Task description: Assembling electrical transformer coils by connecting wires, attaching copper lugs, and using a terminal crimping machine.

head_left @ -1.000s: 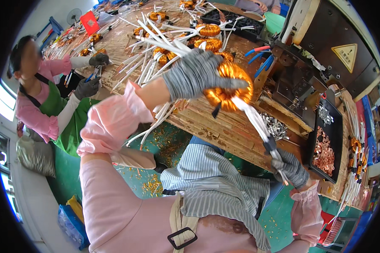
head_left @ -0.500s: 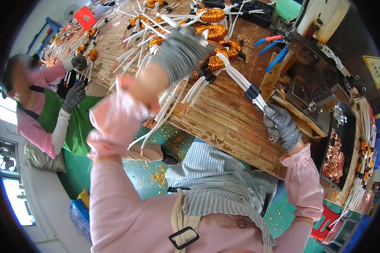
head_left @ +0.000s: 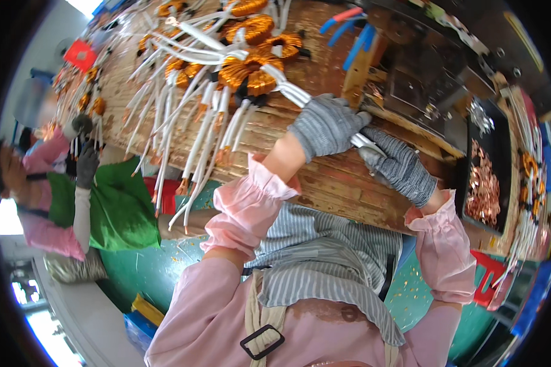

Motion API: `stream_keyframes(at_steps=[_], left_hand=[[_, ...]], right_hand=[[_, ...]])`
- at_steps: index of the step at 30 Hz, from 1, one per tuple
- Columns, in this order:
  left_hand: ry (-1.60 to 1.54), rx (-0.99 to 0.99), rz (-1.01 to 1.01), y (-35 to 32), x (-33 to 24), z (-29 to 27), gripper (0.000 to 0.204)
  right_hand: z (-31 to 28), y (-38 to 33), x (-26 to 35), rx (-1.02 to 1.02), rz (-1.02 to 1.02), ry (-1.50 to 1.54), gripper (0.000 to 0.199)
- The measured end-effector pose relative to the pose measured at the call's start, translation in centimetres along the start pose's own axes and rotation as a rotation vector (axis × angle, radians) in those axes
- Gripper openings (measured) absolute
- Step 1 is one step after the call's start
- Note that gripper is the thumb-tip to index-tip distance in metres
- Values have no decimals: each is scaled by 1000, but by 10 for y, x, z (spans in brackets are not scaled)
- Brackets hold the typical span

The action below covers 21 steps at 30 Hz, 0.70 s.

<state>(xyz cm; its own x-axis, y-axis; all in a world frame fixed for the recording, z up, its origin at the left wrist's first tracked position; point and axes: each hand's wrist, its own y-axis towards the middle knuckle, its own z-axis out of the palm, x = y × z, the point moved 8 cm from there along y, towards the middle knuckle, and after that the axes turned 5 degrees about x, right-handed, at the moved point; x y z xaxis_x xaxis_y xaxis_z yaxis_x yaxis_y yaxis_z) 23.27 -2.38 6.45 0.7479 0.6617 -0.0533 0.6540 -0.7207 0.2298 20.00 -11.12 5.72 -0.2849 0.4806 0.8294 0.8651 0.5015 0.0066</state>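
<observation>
Both of my hands wear grey knitted gloves. My left hand [head_left: 329,127] is closed around a bundle of white-sleeved wire leads [head_left: 292,93], which run from a copper-wound ring coil [head_left: 242,72] on the table. Just beside it, my right hand [head_left: 399,164] is closed on the end of the same leads, near the table's front edge. A short white stretch shows between the two gloves. The tips of the leads are hidden in my right hand, so I cannot see what else its fingers hold.
More ring coils [head_left: 251,27] with white leads lie on the worn wooden table [head_left: 324,183]. Blue-handled pliers [head_left: 358,46] lie near a dark metal machine [head_left: 434,79]. A black tray [head_left: 501,211] of copper terminals [head_left: 482,183] stands right. A gloved co-worker [head_left: 61,208] sits left.
My left hand has come down and right from above the coils onto the leads, beside my right hand. The view has shifted, and my right hand keeps to the lead ends.
</observation>
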Motion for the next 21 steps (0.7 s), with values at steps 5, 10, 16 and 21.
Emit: stream_keyframes(at_steps=[5,10,16,21], left_hand=[[22,-192,113,-4,-20,-4,35],[27,-307,234,-8,-22,0,31],[-6,-276,259,-14,-20,-4,33],[-9,-366,307,-18,-21,-15,35]], right_hand=[[-7,-25,11,-149,-15,-440,33],[-5,-32,5,-211,149,-613,27],[7,-41,-4,-372,48,-217,37],[38,-55,-28,-124,511,629,50]])
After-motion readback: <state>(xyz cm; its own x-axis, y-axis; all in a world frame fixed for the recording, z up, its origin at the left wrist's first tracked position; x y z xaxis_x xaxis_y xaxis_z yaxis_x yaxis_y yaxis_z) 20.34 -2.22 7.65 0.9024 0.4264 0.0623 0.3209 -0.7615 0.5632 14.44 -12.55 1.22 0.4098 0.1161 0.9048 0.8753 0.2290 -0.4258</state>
